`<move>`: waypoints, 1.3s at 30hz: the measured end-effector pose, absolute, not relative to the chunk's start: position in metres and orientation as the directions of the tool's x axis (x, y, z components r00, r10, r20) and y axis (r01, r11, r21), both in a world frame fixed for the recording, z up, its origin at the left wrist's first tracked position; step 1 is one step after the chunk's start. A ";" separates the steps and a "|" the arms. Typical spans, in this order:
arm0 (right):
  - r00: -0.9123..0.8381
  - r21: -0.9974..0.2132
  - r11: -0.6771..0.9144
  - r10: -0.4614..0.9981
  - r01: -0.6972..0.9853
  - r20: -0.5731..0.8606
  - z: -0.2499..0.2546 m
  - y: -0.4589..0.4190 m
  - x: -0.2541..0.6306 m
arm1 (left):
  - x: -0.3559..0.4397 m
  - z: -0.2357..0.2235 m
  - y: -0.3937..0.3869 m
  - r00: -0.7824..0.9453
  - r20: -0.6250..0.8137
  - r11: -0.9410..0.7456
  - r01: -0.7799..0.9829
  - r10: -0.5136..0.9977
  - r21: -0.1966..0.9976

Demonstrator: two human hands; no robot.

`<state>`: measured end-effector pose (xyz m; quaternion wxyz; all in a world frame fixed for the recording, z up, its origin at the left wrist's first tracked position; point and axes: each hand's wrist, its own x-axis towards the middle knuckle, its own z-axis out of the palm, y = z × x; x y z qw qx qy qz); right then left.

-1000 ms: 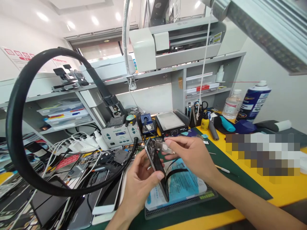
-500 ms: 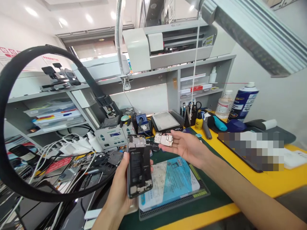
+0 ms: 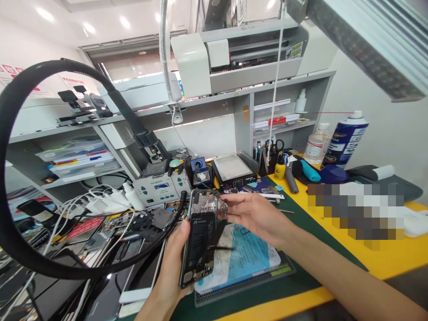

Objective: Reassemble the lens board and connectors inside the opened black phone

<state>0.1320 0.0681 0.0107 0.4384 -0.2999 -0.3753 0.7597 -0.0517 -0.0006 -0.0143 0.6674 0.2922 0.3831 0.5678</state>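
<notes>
An opened smartphone is tilted up in my left hand, its black battery and inner parts exposed. The thumb lies along its left edge; the other fingers are hidden behind it. My right hand pinches a small metallic circuit board at the phone's upper right edge. The board is blurred and seen nearly edge-on, and I cannot tell whether it touches the phone. A thin dark strip hangs across the phone's right side. Below the hands lies a blue and white box on a dark grey tray.
A thick black hose loops at the left, above stacked phones and parts. Behind the hands stand a soldering station and a flat heating plate. Tweezers lie on the green mat. A spray can and bottle stand right.
The circuit board has moved from beside the phone to its upper right edge and turned nearly edge-on. The phone has shifted slightly right and tilted.
</notes>
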 end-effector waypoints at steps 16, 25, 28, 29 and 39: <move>-0.311 -0.897 -0.274 0.936 -0.346 -0.166 0.003 0.071 0.127 | -0.056 -0.005 0.003 0.189 -0.137 0.227 -0.627 0.972 0.745; -0.386 -0.904 -0.310 0.904 -0.295 -0.184 0.010 0.068 0.134 | -0.065 -0.006 0.012 0.325 -0.121 0.322 -0.687 0.938 0.652; -0.461 -0.892 -0.360 0.863 -0.274 -0.206 0.015 0.069 0.140 | -0.066 -0.007 0.012 0.340 -0.125 0.340 -0.705 0.932 0.623; -0.480 -0.884 -0.379 0.850 -0.272 -0.217 0.017 0.071 0.144 | -0.066 -0.007 0.012 0.357 -0.125 0.353 -0.696 0.926 0.625; -0.333 -0.723 -0.455 0.887 -0.520 -0.319 0.026 0.086 0.168 | -0.061 0.000 0.014 0.305 -0.159 0.334 -0.703 0.939 0.627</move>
